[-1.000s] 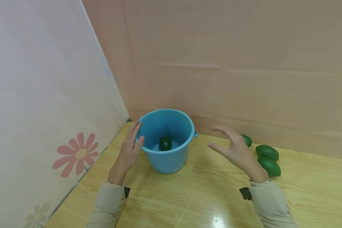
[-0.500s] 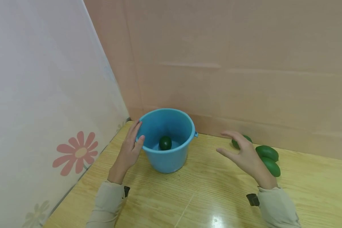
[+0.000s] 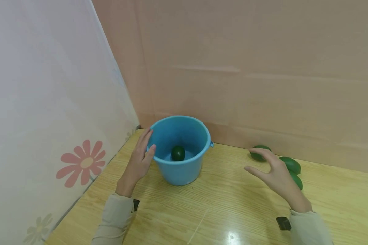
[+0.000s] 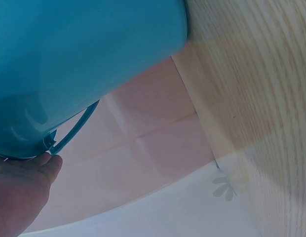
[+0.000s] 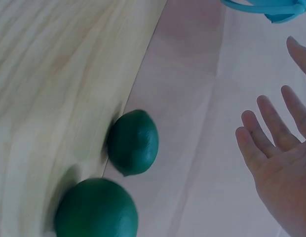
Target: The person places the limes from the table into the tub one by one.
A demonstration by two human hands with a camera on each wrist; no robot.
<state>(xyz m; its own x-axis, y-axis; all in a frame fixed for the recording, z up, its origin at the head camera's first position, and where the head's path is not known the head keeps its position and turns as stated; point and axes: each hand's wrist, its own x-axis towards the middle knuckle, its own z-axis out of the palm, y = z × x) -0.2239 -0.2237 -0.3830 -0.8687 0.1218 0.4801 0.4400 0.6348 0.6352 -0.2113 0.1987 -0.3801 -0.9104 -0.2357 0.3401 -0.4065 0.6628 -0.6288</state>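
A light-blue bucket stands upright on the wooden surface in the head view, with one round dark-green fruit inside. My left hand rests on the bucket's left rim, fingers fairly straight and thumb at the near edge. In the left wrist view its fingertips are right by the bucket's handle. To the right, my right hand hovers with thumb and fingers spread and nothing between them. It is nearest to several smooth green oval fruits: one at the back and others partly hidden behind the hand.
A tan wall runs along the back, close behind bucket and fruits. A pale wall with printed flowers borders the left side. The wooden surface stretches across the front and right.
My right hand has moved right and toward me, away from the bucket and over the fruits, uncovering the back one. My left hand, the bucket and the fruit inside it have stayed put.
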